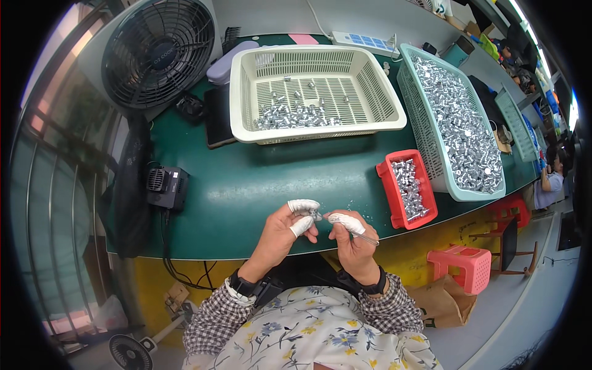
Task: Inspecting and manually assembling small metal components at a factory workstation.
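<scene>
Both hands meet over the near edge of the green table (271,185), with white finger covers on some fingers. Between thumb and fingertips of my left hand (282,231) is a small silver metal part (316,215). My right hand (354,243) pinches a thin metal tool (369,239), its shaft sticking out past the fingers; its tip lies close to the part, and whether they touch I cannot tell. To the right stands a red bin (382,168) full of similar silver parts. Beyond the hands, a cream basket (317,134) holds a loose pile of them.
A long teal basket (410,92) heaped with silver parts stands at the right. On the left are a black box-shaped device (168,188) with cables and a large fan (159,55). A power strip (364,42) lies at the back. Pink stools (461,266) stand on the floor, right.
</scene>
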Demonstrator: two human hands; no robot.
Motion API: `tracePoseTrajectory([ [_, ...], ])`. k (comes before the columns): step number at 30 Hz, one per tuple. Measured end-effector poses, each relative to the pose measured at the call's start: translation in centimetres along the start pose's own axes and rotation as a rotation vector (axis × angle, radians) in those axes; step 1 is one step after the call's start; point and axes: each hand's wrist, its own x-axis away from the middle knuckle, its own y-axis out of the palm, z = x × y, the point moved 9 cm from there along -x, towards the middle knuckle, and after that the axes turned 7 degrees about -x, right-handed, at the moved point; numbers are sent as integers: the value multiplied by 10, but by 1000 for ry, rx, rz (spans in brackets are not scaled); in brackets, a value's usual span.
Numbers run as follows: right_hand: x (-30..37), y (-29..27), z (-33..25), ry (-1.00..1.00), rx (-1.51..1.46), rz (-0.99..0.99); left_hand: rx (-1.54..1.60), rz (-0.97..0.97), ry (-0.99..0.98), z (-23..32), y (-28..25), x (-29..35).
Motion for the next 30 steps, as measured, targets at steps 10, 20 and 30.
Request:
tracePoseTrajectory([
  [10,-7,0,-20,-139,277,4,-122,29,-39,7,15,-4],
  [20,-15,-62,-44,-166,416,39,-492,108,-100,35,88,-6],
  [30,-6,-90,-52,-208,414,9,-558,200,-64,44,118,2],
])
